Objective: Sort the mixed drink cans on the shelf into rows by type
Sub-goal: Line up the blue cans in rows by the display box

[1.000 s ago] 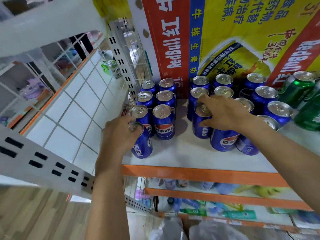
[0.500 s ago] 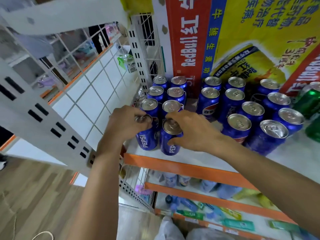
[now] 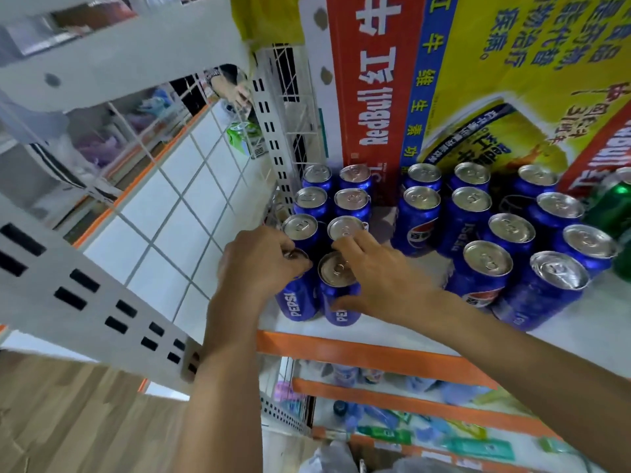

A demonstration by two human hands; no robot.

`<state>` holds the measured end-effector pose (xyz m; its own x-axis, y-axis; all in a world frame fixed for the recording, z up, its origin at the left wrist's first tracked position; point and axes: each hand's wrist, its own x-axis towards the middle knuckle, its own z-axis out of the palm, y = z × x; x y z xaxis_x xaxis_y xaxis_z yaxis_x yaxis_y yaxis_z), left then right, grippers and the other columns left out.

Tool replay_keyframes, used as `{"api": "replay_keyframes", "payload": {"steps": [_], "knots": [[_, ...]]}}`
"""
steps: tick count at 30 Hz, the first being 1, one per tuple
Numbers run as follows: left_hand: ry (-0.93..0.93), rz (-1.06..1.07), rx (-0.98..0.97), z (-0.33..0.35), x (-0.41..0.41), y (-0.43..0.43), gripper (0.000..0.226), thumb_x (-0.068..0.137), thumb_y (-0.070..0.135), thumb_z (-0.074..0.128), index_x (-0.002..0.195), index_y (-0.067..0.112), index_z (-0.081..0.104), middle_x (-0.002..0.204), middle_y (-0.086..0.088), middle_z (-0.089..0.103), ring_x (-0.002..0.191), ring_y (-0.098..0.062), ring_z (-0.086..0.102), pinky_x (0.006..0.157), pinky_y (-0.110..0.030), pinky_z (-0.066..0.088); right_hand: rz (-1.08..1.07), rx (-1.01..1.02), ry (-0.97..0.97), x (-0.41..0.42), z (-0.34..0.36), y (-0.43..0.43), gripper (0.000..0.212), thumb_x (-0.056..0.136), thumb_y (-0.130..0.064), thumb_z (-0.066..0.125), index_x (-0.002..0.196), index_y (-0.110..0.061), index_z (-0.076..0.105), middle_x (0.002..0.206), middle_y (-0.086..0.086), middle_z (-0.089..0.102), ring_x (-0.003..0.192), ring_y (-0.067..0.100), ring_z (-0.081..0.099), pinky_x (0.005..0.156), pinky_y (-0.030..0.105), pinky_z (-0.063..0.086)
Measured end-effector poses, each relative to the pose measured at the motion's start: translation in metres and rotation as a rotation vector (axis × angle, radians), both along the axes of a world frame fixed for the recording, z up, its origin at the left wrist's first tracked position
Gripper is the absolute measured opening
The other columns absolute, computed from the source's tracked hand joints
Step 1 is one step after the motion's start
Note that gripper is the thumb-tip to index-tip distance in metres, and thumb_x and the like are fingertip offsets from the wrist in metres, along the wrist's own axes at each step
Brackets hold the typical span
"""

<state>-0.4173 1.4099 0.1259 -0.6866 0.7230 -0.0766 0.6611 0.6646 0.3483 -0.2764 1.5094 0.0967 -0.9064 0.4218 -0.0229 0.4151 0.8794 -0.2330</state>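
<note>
Blue Pepsi cans stand on a white shelf (image 3: 392, 331) with an orange front edge. At the left they form two neat columns. My left hand (image 3: 259, 264) grips the front-left can (image 3: 296, 303) from above. Beside it, my right hand (image 3: 379, 278) holds the front-right can (image 3: 338, 302), thumb on its front and fingers over its far side. A looser group of blue cans (image 3: 485, 268) stands to the right. Green cans (image 3: 611, 206) show at the far right edge.
A Red Bull carton (image 3: 375, 80) stands upright behind the cans. A white perforated shelf post (image 3: 273, 138) and wire grid bound the left side. White tiled floor lies left of the shelf. Lower shelves hold assorted goods.
My right hand left the right group carrying a blue can and set it at the front of the second left column. My left hand stayed on the front-left can.
</note>
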Motion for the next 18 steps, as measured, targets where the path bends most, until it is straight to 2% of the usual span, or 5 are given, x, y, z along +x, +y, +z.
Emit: {"api": "replay_keyframes", "payload": {"steps": [3, 8, 10, 13, 18], "knots": [[0.094, 0.045, 0.091, 0.003, -0.001, 0.012, 0.035, 0.084, 0.045, 0.063, 0.112, 0.025, 0.067, 0.111, -0.003, 0.067, 0.101, -0.026, 0.060, 0.074, -0.028, 0.040, -0.029, -0.106, 0.067, 0.007, 0.010, 0.011, 0.080, 0.075, -0.060, 0.064, 0.139, -0.025, 0.031, 0.138, -0.003, 0.039, 0.114, 0.023, 0.053, 0.085, 0.037, 0.046], [0.091, -0.051, 0.228, 0.018, 0.001, 0.051, 0.032, 0.087, 0.031, 0.065, 0.118, 0.022, 0.066, 0.116, -0.003, 0.067, 0.106, -0.024, 0.060, 0.085, -0.029, 0.045, -0.187, 0.047, 0.154, 0.012, 0.022, 0.067, 0.045, 0.087, -0.048, 0.057, 0.123, -0.021, 0.053, 0.119, 0.004, 0.055, 0.107, 0.027, 0.056, 0.079, 0.038, 0.049], [0.089, -0.118, 0.217, 0.020, 0.000, 0.075, 0.032, 0.088, 0.028, 0.064, 0.119, 0.022, 0.066, 0.116, -0.004, 0.067, 0.105, -0.023, 0.060, 0.086, -0.028, 0.044, -0.223, 0.127, 0.107, 0.014, 0.022, 0.101, 0.038, 0.090, -0.040, 0.055, 0.120, -0.017, 0.054, 0.122, 0.007, 0.054, 0.109, 0.031, 0.055, 0.073, 0.032, 0.042], [0.104, -0.246, 0.179, 0.018, -0.002, 0.118, 0.029, 0.089, 0.027, 0.062, 0.116, 0.022, 0.067, 0.118, -0.004, 0.065, 0.105, -0.024, 0.059, 0.086, -0.033, 0.048, -0.308, 0.122, 0.091, 0.020, 0.031, 0.140, 0.037, 0.090, -0.029, 0.056, 0.124, -0.013, 0.056, 0.119, 0.014, 0.055, 0.108, 0.035, 0.053, 0.079, 0.038, 0.044], [0.179, -0.301, 0.081, 0.007, -0.013, 0.177, 0.039, 0.089, 0.034, 0.061, 0.127, 0.023, 0.059, 0.130, -0.006, 0.059, 0.118, -0.027, 0.053, 0.098, -0.040, 0.045, -0.331, 0.053, 0.015, 0.013, 0.044, 0.174, 0.036, 0.093, -0.036, 0.053, 0.123, -0.016, 0.058, 0.113, 0.015, 0.063, 0.102, 0.034, 0.058, 0.079, 0.039, 0.048]]}}
